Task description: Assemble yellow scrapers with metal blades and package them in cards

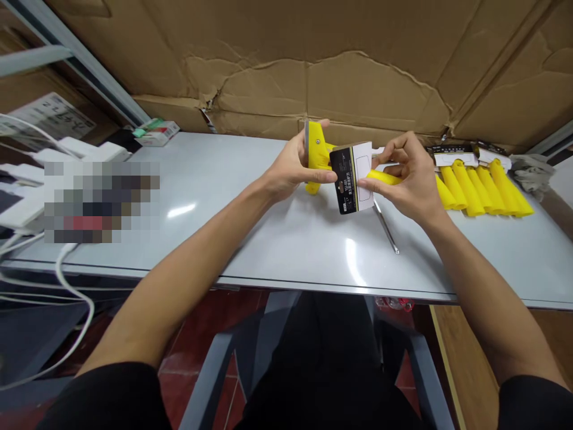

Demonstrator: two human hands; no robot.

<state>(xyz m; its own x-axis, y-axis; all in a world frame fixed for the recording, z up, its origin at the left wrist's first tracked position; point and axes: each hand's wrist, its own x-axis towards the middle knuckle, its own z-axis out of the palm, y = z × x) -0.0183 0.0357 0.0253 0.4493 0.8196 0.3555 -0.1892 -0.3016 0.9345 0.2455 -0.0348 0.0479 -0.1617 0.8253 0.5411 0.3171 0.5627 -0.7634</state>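
My left hand is clamped on the wide head of a yellow plastic scraper, thumb on top, fingers wrapped across the front face. Scraper sits just above the grey glossy tabletop, near the far edge, handle running to my right.

My right hand is pinching a black-and-white printed cardboard sleeve, fingertips on its right edge. Sleeve is around the scraper handle, upright, slightly tilted. Yellow handle end pokes out past the sleeve into my right palm.

A thin metal rod lies flat on the table just below my right hand, not touching it.

To the right: a row of packaged yellow scrapers with card headers, lying side by side on the table, close to my right wrist. Grey cloth glove just beyond them.

Left side: white cables and adapters, a small red-green-white box at the back edge. Brown corrugated cardboard sheets stand behind the table.
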